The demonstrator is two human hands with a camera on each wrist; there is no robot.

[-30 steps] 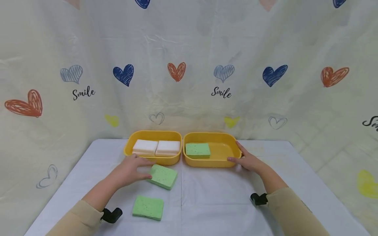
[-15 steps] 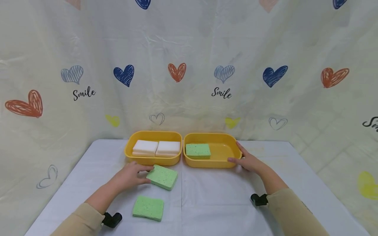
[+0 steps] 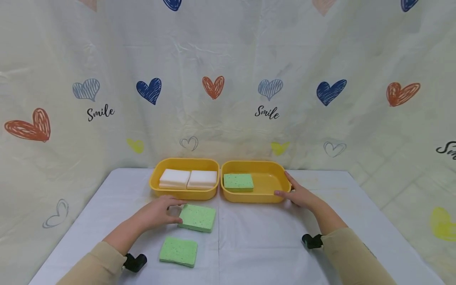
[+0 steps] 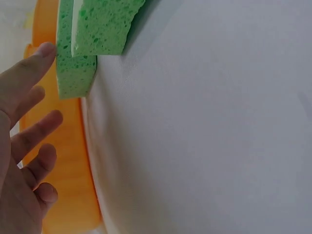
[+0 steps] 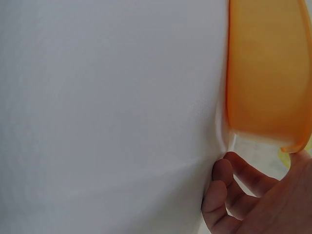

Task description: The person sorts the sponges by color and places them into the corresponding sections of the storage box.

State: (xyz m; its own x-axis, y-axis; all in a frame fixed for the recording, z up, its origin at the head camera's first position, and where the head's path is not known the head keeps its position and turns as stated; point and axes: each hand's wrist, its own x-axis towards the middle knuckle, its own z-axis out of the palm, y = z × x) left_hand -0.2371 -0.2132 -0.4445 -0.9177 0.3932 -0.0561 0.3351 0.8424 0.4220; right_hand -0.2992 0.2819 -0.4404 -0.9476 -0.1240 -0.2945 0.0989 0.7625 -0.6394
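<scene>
In the head view, my left hand (image 3: 154,213) is at the left end of a green sponge (image 3: 197,218) lying on the table. Its thumb and index finger lie along that end, the other fingers spread apart. In the left wrist view the thumb tip meets the sponge's (image 4: 75,80) edge. A second green sponge (image 3: 178,251) lies closer to me. My right hand (image 3: 301,194) holds the right end of a yellow tray (image 3: 256,198), thumb at the front wall and index finger along the end. One green sponge (image 3: 238,182) sits inside this tray, at its left.
Left of that tray, end to end with it, stands another yellow tray (image 3: 192,194) bearing two white sponges (image 3: 174,178). A white cloth (image 3: 263,241) covers the table, and a heart-printed curtain (image 3: 235,130) hangs right behind the trays.
The farther loose sponge has turned and shifted slightly toward me, lying straighter along the trays. My left hand has moved a little toward me; my right hand has stayed at the tray.
</scene>
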